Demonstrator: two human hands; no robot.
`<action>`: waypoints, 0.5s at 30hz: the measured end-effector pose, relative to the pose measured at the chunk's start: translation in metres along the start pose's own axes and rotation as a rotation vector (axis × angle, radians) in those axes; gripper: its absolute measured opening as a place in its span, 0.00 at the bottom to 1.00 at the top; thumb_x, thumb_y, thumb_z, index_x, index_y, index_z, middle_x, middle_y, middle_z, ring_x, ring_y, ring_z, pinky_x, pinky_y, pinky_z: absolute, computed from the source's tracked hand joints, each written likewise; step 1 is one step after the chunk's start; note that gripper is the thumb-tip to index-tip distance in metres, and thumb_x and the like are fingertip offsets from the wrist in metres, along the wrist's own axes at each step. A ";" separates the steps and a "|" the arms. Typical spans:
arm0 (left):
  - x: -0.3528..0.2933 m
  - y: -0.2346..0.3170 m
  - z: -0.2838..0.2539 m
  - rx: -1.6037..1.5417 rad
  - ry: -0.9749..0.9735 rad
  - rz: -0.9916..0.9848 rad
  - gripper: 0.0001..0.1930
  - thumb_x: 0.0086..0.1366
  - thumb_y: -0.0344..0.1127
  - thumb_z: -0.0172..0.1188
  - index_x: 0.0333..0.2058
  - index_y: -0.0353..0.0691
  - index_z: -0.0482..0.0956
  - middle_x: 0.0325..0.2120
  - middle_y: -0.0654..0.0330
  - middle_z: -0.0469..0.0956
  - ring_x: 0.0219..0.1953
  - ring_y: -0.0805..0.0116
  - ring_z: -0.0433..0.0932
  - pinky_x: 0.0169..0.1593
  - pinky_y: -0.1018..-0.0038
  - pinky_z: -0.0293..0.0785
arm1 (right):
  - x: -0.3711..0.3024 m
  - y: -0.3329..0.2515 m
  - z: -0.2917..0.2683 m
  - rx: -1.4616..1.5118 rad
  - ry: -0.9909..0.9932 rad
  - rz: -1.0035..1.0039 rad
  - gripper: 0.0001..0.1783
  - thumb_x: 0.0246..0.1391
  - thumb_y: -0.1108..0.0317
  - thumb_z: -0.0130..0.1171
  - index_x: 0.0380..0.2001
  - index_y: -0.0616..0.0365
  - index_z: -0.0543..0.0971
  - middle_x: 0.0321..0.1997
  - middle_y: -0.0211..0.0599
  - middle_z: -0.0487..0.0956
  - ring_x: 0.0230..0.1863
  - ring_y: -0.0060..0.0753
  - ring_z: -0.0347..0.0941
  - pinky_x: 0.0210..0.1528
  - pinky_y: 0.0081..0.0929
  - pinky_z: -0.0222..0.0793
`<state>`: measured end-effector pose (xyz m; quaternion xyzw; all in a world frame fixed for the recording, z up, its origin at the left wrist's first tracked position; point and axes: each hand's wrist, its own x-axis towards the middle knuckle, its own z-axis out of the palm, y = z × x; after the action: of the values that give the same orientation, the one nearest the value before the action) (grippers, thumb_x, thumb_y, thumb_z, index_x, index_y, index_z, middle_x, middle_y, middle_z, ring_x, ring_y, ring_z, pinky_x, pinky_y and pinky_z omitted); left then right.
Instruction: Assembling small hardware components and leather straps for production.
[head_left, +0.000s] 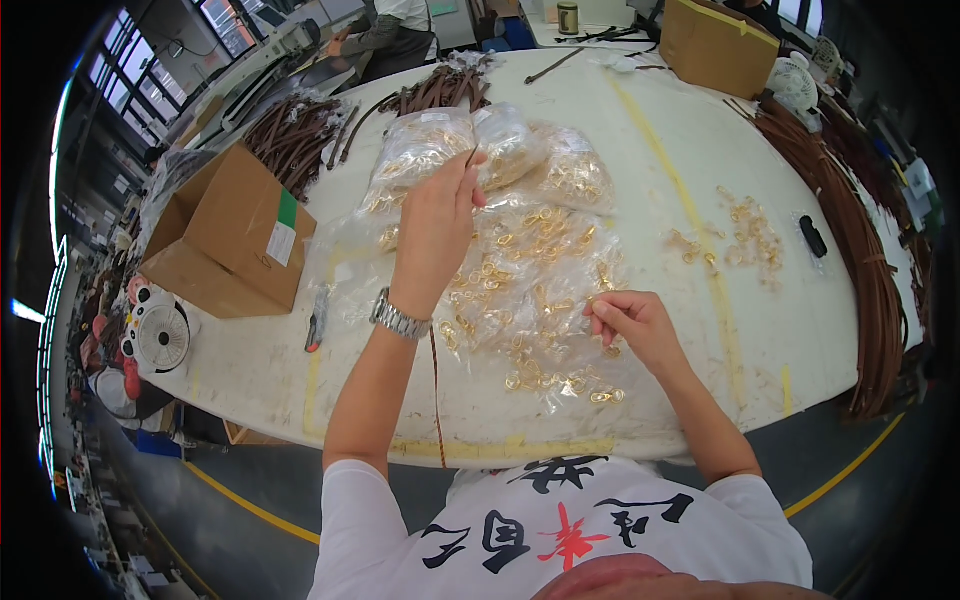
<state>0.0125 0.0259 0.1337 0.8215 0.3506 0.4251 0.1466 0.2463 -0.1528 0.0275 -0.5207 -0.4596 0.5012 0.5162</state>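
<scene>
My left hand (440, 225) is raised over the bags, thumb and fingers closed on a thin brown strap (436, 390). The strap's dark tip sticks out above the fingertips, and its length hangs below my wrist past the table's front edge. My right hand (638, 325) is lower and to the right, its fingertips pinched together at the edge of the gold-coloured clasps (545, 235). Whatever sits in that pinch is too small to make out. The clasps lie loose on a spread clear plastic bag (480, 340). Behind them sit full plastic bags of clasps (425, 140).
An open cardboard box (225, 240), a cutter knife (317, 318) and a small fan (160, 335) are at the left. Brown strap bundles (290, 140) lie far left, with more (850, 240) along the right edge. Small gold parts (750, 235) and a black object (812, 236) lie right.
</scene>
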 end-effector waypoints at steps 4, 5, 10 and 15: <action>0.065 -0.029 0.029 0.483 -0.045 0.115 0.15 0.75 0.33 0.51 0.56 0.40 0.79 0.29 0.48 0.84 0.31 0.50 0.83 0.38 0.57 0.78 | -0.003 0.004 0.006 -0.019 -0.027 -0.003 0.13 0.70 0.68 0.58 0.41 0.68 0.86 0.28 0.28 0.82 0.26 0.15 0.73 0.30 0.17 0.70; 0.081 -0.040 0.040 0.473 -0.049 0.123 0.15 0.75 0.33 0.51 0.56 0.40 0.79 0.29 0.48 0.84 0.31 0.50 0.83 0.38 0.57 0.78 | -0.004 0.006 0.005 -0.044 -0.018 0.005 0.13 0.70 0.68 0.58 0.41 0.67 0.86 0.28 0.28 0.81 0.26 0.15 0.73 0.30 0.17 0.70; 0.135 -0.146 0.047 0.373 -0.127 -0.093 0.11 0.71 0.32 0.52 0.46 0.33 0.78 0.35 0.41 0.85 0.42 0.41 0.84 0.46 0.48 0.79 | -0.003 0.002 0.012 -0.023 -0.040 -0.004 0.12 0.70 0.68 0.59 0.41 0.66 0.87 0.27 0.27 0.81 0.25 0.15 0.72 0.30 0.17 0.70; 0.164 -0.123 0.072 0.491 -0.227 0.062 0.10 0.69 0.32 0.53 0.42 0.32 0.79 0.38 0.39 0.84 0.44 0.39 0.84 0.49 0.47 0.79 | -0.014 -0.008 0.009 -0.079 0.013 0.012 0.12 0.70 0.69 0.58 0.41 0.66 0.86 0.27 0.27 0.81 0.26 0.15 0.72 0.30 0.17 0.71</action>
<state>0.0791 0.2326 0.1223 0.8853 0.3991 0.2366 -0.0315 0.2365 -0.1652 0.0366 -0.5467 -0.4725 0.4823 0.4952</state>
